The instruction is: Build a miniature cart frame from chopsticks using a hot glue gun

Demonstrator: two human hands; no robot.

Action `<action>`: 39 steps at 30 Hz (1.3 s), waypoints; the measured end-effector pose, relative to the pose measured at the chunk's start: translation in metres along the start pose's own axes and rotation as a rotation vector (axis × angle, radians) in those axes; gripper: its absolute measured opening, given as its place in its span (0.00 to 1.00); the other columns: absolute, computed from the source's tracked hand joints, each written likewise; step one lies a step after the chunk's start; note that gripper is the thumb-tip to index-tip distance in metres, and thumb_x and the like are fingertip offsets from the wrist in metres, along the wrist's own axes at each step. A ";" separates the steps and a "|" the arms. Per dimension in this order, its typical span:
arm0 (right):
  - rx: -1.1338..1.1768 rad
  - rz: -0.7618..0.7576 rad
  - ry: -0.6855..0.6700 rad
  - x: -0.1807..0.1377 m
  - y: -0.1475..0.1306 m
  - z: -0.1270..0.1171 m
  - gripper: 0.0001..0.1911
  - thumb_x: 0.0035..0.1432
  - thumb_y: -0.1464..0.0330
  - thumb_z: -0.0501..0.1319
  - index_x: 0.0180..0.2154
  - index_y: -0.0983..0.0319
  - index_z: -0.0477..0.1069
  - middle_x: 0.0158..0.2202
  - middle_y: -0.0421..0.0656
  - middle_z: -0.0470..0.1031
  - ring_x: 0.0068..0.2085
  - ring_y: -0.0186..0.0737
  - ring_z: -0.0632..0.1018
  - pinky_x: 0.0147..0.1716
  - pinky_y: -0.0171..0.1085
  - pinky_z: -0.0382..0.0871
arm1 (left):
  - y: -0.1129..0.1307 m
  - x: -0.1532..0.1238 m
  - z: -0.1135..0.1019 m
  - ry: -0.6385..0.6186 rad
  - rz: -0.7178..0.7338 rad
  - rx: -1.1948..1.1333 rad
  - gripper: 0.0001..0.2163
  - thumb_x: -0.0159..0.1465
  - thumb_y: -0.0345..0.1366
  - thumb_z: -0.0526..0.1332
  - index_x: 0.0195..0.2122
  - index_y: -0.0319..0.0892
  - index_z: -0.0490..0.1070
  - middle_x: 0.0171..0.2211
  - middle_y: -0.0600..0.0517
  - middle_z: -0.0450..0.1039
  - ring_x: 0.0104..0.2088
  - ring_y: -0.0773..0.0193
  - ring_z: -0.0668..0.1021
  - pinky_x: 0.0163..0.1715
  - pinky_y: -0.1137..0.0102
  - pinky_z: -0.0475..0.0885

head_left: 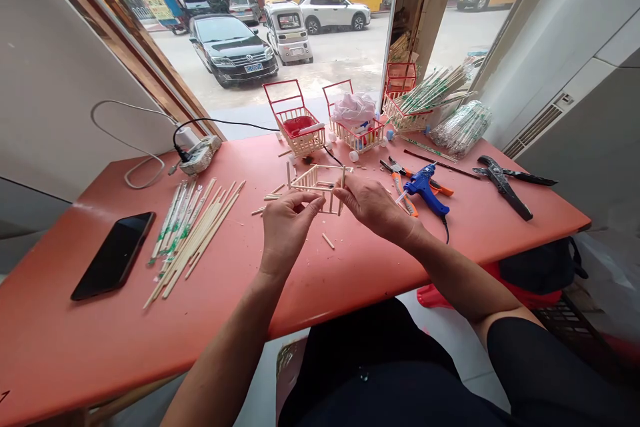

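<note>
A small open frame of pale wooden sticks, with a row of slats on one side, is held just above the table between my hands. My left hand is closed at its near left, thumb and index finger pinched by the lower edge; the fingers partly hide what they grip. At the right end, my right hand is closed on the frame next to an upright stick. Below them a short cut stick lies on the table. Several more short pieces lie left of the frame.
Bare chopsticks, wrapped chopsticks and a phone lie left on the red table. A blue glue gun, pliers and a black cutting tool lie right. Small stick carts stand behind; a power strip sits back left.
</note>
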State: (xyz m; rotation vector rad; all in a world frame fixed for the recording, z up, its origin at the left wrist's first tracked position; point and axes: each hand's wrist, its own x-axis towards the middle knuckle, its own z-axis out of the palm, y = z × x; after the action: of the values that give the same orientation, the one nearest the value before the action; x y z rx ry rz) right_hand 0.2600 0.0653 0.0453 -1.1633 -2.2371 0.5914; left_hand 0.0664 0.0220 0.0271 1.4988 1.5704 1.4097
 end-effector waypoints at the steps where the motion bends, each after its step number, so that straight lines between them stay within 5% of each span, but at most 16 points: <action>1: -0.001 -0.001 0.002 0.000 0.000 0.000 0.22 0.81 0.51 0.51 0.40 0.59 0.69 0.33 0.42 0.71 0.34 0.42 0.69 0.37 0.39 0.59 | 0.001 0.000 0.000 -0.003 -0.002 0.004 0.13 0.58 0.48 0.72 0.32 0.44 0.87 0.35 0.48 0.86 0.30 0.61 0.77 0.34 0.64 0.70; 9: -0.009 0.005 0.001 -0.001 -0.004 -0.002 0.25 0.81 0.48 0.50 0.40 0.59 0.70 0.31 0.41 0.70 0.30 0.40 0.66 0.35 0.38 0.57 | 0.005 0.000 0.000 -0.019 -0.032 0.031 0.11 0.57 0.47 0.71 0.29 0.44 0.85 0.29 0.52 0.83 0.24 0.65 0.71 0.30 0.66 0.66; 29: -0.013 0.006 -0.026 -0.002 -0.005 -0.002 0.26 0.81 0.48 0.49 0.41 0.60 0.71 0.33 0.42 0.72 0.32 0.41 0.67 0.37 0.39 0.56 | 0.002 0.000 -0.001 -0.040 -0.051 0.020 0.10 0.57 0.46 0.72 0.30 0.44 0.86 0.31 0.48 0.85 0.33 0.57 0.81 0.34 0.66 0.74; 39: -0.018 -0.010 -0.034 -0.002 -0.006 -0.003 0.24 0.82 0.50 0.49 0.41 0.60 0.70 0.33 0.41 0.71 0.32 0.40 0.67 0.37 0.39 0.57 | 0.003 -0.002 0.000 -0.026 -0.036 0.017 0.12 0.56 0.47 0.72 0.29 0.44 0.85 0.31 0.49 0.84 0.28 0.62 0.75 0.30 0.66 0.69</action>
State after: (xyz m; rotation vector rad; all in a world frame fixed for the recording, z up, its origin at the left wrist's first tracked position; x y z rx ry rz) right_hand 0.2593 0.0604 0.0509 -1.1585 -2.2795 0.5930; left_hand 0.0679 0.0190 0.0298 1.4864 1.5894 1.3544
